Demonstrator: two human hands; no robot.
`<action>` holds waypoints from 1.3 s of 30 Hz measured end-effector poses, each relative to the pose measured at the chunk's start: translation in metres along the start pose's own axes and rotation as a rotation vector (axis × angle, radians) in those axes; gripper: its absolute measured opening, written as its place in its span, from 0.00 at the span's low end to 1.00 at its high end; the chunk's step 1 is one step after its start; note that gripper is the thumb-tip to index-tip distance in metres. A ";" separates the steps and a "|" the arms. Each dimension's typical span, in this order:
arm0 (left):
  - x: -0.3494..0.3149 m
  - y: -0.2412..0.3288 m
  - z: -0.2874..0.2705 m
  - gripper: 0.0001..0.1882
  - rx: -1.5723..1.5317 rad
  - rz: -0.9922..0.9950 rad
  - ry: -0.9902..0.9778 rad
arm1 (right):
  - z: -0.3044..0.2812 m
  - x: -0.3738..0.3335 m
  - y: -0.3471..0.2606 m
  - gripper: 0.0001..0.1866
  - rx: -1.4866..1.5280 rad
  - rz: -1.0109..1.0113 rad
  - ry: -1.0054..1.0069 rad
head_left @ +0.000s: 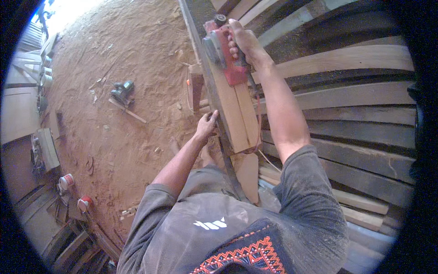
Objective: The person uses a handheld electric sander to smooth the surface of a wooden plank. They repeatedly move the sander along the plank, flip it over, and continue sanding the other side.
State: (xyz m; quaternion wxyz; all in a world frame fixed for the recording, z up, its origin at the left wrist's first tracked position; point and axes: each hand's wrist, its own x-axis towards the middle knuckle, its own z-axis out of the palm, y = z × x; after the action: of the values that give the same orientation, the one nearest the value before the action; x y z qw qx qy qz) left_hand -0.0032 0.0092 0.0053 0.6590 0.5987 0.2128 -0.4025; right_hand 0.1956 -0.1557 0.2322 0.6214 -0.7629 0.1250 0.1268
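My right hand [244, 42] is wrapped round the handle of a red electric hand planer [234, 68]. The planer rests on the far part of two pale boards [239, 116] that lie side by side, with a thin dark gap between them. A reddish cord [258, 121] hangs along the boards' right side. My left hand [207, 125] is at the left edge of the dark beam [222, 130] beside the boards. Its fingers are apart and hold nothing I can see, with the tips at the beam's edge. The planer hides its own sole.
Stacked planks [365, 109] crowd the right side. On the sandy floor [150, 50] to the left sits a dark green power tool [122, 92] beside a thin wood strip. A reddish wooden piece [195, 91] stands near the beam. Paint cans [66, 181] are at the lower left.
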 end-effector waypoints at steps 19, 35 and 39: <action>-0.107 -0.141 -0.293 0.33 -0.604 -0.010 0.502 | 0.017 -0.083 0.044 0.29 -0.180 -0.257 -0.007; -0.167 -0.236 -0.297 0.14 -0.282 -0.459 0.593 | -0.037 -0.374 0.098 0.32 -0.113 0.402 0.195; -0.158 -0.211 -0.258 0.16 -0.348 -0.402 0.563 | -0.036 -0.255 0.090 0.31 -0.123 0.232 0.134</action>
State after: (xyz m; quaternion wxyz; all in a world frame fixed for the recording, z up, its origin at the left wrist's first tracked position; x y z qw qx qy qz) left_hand -0.2096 0.3086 -0.0545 0.5746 0.5113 0.5636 -0.3013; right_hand -0.0735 -0.2006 0.2459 0.5449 -0.7868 0.2456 0.1538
